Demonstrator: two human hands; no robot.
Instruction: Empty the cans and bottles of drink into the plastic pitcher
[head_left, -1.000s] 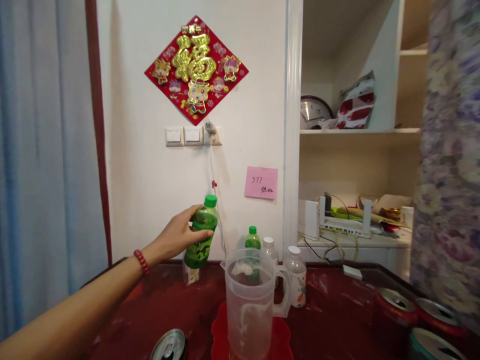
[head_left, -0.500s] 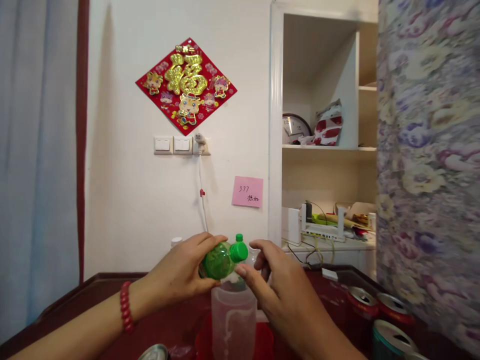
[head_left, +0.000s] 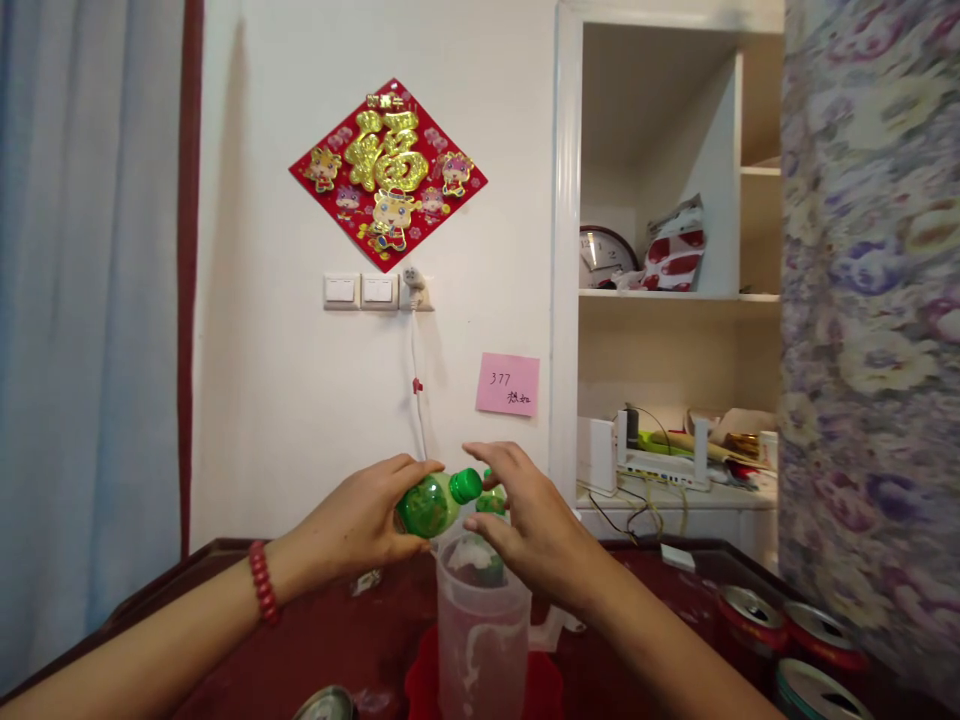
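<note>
My left hand (head_left: pixel 367 510) is wrapped around a green plastic bottle (head_left: pixel 429 506), which is tilted with its green cap (head_left: pixel 466 486) pointing right. Fingers curved and apart, my right hand (head_left: pixel 517 510) is close to the cap on its right side, with a gap between thumb and fingers. Below both hands stands a tall translucent plastic container (head_left: pixel 484 640) with some whitish matter inside its rim. It rests on a red dish (head_left: pixel 546 685). Behind my right hand, a second bottle with a green cap (head_left: pixel 491 500) is partly hidden.
Opened cans (head_left: pixel 750 608) stand on the dark red table (head_left: pixel 300 645) at the right, and another can (head_left: pixel 326 703) is at the front edge. A small white box (head_left: pixel 678 557) lies farther back. A shelf with a white router (head_left: pixel 664 462) is behind.
The view has shifted a little to the left. The bottle's capped end has tipped upward in my left hand, and my right hand has risen, its fingers spreading wider beside the cap.
</note>
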